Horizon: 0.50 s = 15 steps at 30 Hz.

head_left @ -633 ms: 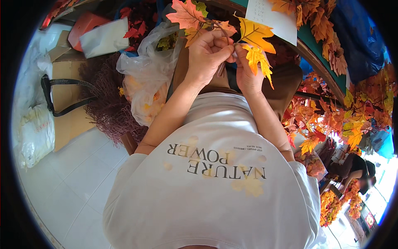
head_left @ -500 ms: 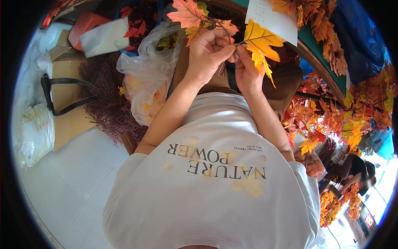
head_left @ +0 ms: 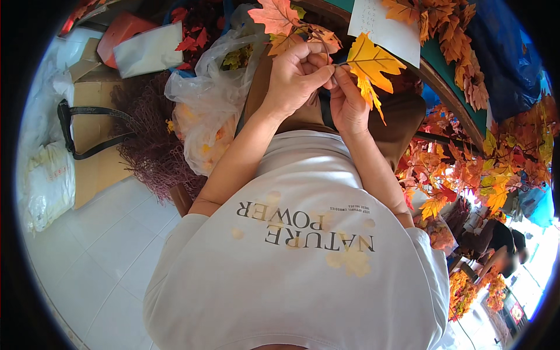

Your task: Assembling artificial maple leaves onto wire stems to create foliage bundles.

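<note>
My left hand point(head_left: 298, 80) is closed around the brown stem of an artificial maple-leaf branch point(head_left: 280, 20). Its pink and orange leaves stick out beyond my fingers, with a bit of green among them. Close beside it, my right hand point(head_left: 350, 104) pinches the base of a yellow artificial maple leaf point(head_left: 373, 63), which fans out to the right and droops over my fingers. Both thumbs and fingertips meet where the leaf's base comes up to the stem. The exact joint is hidden between the fingers.
Left of me stand a clear plastic bag point(head_left: 201, 96) of leaves, a bundle of purplish-brown twigs point(head_left: 153, 128) and a cardboard box point(head_left: 99, 169). A paper sheet point(head_left: 388, 32) lies on the green tabletop point(head_left: 434, 64). Autumn foliage point(head_left: 449, 163) fills the right; a person point(head_left: 493, 242) works beyond.
Both hands keep their grip near one another. The branch and yellow leaf have shifted slightly to the right, and the leaf has tilted a little.
</note>
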Each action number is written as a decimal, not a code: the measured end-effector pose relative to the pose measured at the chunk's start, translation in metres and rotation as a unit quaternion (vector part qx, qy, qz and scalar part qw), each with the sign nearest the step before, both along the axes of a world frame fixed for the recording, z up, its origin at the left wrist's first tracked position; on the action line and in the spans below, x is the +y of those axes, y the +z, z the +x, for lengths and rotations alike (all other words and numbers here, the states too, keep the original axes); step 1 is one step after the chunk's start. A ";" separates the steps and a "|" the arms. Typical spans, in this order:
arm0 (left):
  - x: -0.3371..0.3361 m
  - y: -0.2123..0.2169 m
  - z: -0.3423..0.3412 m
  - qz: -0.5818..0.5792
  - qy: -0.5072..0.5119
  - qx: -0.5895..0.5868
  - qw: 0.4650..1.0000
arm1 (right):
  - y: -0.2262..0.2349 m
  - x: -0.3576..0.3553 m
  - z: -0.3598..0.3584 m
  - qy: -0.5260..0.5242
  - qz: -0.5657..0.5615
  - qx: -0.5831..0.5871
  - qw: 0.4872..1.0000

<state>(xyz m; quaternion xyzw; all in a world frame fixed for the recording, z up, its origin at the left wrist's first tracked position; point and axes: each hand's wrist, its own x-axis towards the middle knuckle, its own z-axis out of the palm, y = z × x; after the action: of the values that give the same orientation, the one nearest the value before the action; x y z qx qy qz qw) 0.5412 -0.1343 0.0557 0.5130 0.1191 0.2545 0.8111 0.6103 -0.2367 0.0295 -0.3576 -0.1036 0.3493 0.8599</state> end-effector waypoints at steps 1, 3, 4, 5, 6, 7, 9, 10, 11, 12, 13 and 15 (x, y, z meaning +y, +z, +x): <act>0.000 -0.001 0.000 0.001 0.000 0.000 1.000 | -0.001 0.000 0.000 0.000 0.002 0.009 1.000; 0.000 -0.001 0.001 0.037 0.002 0.014 0.999 | 0.000 0.001 0.001 -0.008 0.017 0.017 1.000; 0.000 -0.001 0.000 0.037 0.002 0.014 0.999 | 0.001 0.001 0.002 -0.016 0.031 0.024 0.999; 0.001 -0.001 -0.001 0.019 -0.009 0.008 1.000 | 0.000 0.001 0.003 -0.016 0.031 0.024 0.999; 0.002 -0.001 -0.001 0.002 -0.020 0.001 1.000 | 0.000 0.002 0.003 -0.017 0.023 0.023 0.999; 0.003 -0.001 0.000 0.002 -0.020 0.000 1.000 | 0.000 0.003 0.004 -0.018 0.015 0.024 0.999; 0.003 -0.001 0.000 -0.019 -0.024 -0.019 0.999 | 0.004 0.002 0.006 -0.010 0.006 0.023 1.000; 0.003 -0.001 0.000 -0.019 -0.023 -0.019 0.999 | 0.005 0.002 0.006 -0.007 -0.005 0.021 1.000; 0.003 -0.003 0.000 -0.022 -0.018 -0.022 0.999 | 0.005 0.002 0.006 -0.004 -0.017 0.020 1.000; 0.003 -0.005 0.000 -0.026 -0.013 -0.025 0.999 | 0.004 0.001 0.006 -0.004 -0.017 0.019 1.000; 0.003 -0.006 0.001 -0.026 -0.013 -0.025 0.999 | 0.001 0.001 0.006 0.000 -0.014 0.026 1.000; 0.001 -0.010 0.002 -0.032 0.008 -0.033 0.999 | -0.001 0.001 0.005 0.003 -0.012 0.032 0.999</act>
<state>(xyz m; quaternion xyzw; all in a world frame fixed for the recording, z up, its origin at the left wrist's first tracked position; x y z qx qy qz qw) 0.5430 -0.1333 0.0460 0.4769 0.1049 0.2740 0.8286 0.6150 -0.2353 0.0286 -0.3558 -0.0727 0.3649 0.8573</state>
